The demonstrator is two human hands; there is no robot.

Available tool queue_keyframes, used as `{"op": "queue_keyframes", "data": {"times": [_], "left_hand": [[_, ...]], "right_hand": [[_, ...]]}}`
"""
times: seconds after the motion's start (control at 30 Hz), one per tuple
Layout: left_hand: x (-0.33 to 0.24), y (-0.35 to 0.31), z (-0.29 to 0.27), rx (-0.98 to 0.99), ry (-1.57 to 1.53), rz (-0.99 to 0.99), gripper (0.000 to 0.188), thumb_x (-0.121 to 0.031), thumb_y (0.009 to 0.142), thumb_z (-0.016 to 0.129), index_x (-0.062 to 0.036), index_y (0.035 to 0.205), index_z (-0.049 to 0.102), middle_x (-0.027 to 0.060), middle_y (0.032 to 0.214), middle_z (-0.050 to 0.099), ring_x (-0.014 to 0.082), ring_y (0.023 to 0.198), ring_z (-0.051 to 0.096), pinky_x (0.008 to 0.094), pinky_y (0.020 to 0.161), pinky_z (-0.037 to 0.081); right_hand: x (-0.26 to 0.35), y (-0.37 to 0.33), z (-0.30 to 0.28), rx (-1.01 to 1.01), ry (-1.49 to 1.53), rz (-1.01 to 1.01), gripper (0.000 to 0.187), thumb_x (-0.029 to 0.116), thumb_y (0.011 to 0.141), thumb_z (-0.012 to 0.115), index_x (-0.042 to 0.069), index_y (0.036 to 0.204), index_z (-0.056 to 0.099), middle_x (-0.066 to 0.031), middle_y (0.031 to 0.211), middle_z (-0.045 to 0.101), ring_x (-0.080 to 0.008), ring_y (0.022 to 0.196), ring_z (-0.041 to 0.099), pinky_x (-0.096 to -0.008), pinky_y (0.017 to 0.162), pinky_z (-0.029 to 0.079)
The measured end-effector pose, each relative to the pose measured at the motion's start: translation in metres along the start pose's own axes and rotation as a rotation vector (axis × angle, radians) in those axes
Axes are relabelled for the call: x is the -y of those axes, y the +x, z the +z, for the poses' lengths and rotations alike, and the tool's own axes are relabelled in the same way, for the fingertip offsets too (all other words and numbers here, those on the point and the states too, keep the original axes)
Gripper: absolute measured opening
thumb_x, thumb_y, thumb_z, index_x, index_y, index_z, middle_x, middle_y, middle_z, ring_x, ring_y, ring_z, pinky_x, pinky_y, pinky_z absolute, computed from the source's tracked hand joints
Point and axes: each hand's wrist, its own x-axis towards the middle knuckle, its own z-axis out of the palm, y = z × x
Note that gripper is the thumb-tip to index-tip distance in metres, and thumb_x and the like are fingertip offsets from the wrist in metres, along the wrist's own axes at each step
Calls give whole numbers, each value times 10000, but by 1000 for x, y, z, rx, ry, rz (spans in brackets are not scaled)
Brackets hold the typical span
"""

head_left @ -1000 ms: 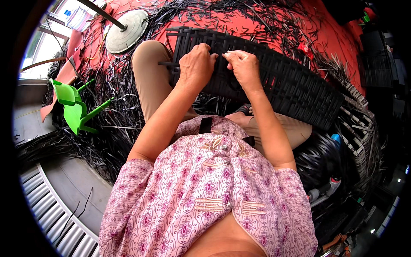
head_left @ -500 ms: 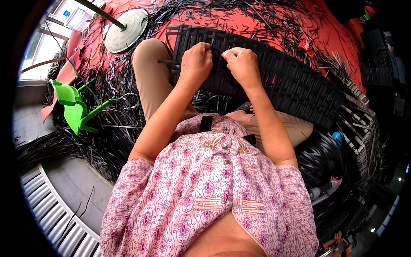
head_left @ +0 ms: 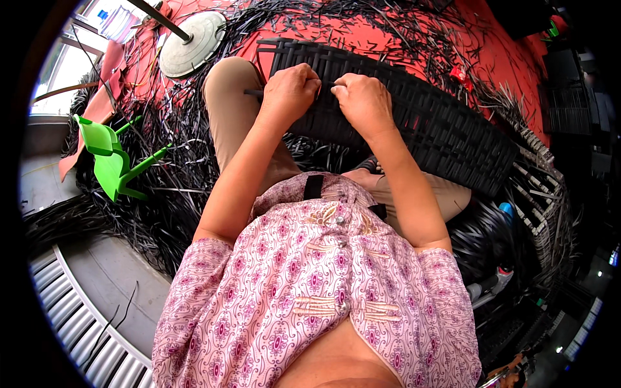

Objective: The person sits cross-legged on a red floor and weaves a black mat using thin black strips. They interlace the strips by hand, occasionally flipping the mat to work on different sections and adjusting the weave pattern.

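A black woven panel [head_left: 440, 139] is seen slanting from the upper centre of the frame down to the middle right, in front of the person's crossed legs. Both hands are held over its upper-left part — the left hand [head_left: 289, 90] with its fingers curled in, the right hand [head_left: 365, 103] just beside it with thumb and forefinger brought together. Whether a strand is gripped by either one cannot be told, since the fingertips are partly hidden.

The floor is covered at the top of the frame by a red sheet [head_left: 310, 31], strewn with black scraps and dotted at the upper right by a small bright red piece [head_left: 461, 76]. At the left, black strips [head_left: 155, 223] are piled in a loose tangle, on which a green plastic object [head_left: 110, 171] is laid. At the upper left, a pole is carried by a round grey base [head_left: 200, 52], and daylight is let in by a window [head_left: 61, 71]. The lower left is filled by a pale slatted rack [head_left: 97, 315]. At the lower right, a grey tool [head_left: 485, 288] is set among dark clutter — much of it too dim to be made out.
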Motion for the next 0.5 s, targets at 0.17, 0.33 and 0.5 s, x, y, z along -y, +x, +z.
{"op": "queue_keyframes", "data": {"times": [0.17,0.33,0.5], "left_hand": [[28,-10,-26,17,-352,-295,156,-154,945,650,1,958,666,25,773,640,99,668,620,267,624,519],[50,-8,-57,-76,-359,-303,149,-159,957,638,-13,944,661,11,763,617,81,671,566,251,609,486],[41,-25,-116,-334,-454,-331,179,-187,943,641,-16,940,690,-3,751,635,66,658,570,238,621,493]], "right_hand": [[26,-16,-36,39,335,108,420,158,786,791,62,1182,687,-114,845,701,-313,805,692,-417,792,523],[20,-13,-30,-286,-72,-464,440,35,727,787,132,1140,672,-21,891,640,-222,899,599,-374,875,439],[4,0,-10,-220,-125,-436,435,55,735,794,123,1147,668,-29,883,634,-240,902,609,-395,843,457]]}}
